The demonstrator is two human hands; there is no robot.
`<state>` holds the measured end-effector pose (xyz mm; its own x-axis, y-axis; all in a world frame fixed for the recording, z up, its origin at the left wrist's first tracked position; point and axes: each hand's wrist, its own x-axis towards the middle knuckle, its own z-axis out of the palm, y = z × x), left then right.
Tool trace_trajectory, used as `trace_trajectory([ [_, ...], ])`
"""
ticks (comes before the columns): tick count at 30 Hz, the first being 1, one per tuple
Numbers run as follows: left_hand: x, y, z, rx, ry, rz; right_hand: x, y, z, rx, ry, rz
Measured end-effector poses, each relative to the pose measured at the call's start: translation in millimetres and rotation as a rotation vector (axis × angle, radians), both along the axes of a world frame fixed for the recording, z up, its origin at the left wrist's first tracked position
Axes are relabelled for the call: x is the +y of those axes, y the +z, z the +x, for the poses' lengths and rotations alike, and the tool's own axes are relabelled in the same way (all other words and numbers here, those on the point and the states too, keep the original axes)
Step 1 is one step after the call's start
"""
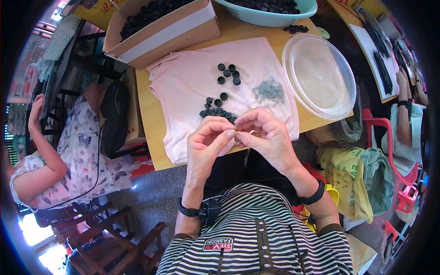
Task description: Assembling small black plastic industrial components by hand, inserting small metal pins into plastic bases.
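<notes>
My left hand [208, 140] and my right hand [266, 137] meet over the near edge of a pink cloth [183, 89], thumbs and fingertips pinched together. Whatever lies between them is too small and too covered to make out. Just beyond the fingertips, small black round parts [215, 112] form a cluster, partly behind my hands. Farther away on the cloth sit several black round caps [227, 73], some showing a hollow side. To their right lies a loose pile of small, pale greenish, see-through pieces [269, 90].
A cardboard box [172, 34] of black parts stands at the back left, beside a pale teal basin [266, 16] of similar parts. A clear round plastic container [318, 75] rests at the table's right. Other people sit left and right; yellow bags [343, 178] stand at lower right.
</notes>
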<state>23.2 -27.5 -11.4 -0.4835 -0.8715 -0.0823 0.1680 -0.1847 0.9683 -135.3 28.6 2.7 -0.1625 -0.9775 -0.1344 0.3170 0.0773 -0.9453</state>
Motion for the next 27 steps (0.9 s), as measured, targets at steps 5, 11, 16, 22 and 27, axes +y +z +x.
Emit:
trace_trajectory([
  [5,-2.3,3.3,6.2,0.077,0.18,0.085,-25.2,-0.3,-11.4,0.633,0.073,-0.052],
  [11,-7.0,-0.7,16.9,0.063,0.27,0.092,-53.4,-14.1,1.1,0.956,-0.055,-0.18],
  [16,-7.7,-5.5,24.7,-0.039,0.328,0.077,-64.7,-13.0,17.9,1.119,-0.013,-0.304],
  [22,-6.9,-5.1,24.0,-0.055,0.324,0.076,-76.6,-16.4,20.3,1.264,0.124,-0.291],
  [27,-4.9,-3.0,20.5,-0.041,0.318,0.08,-79.4,-19.0,15.7,1.256,0.139,-0.346],
])
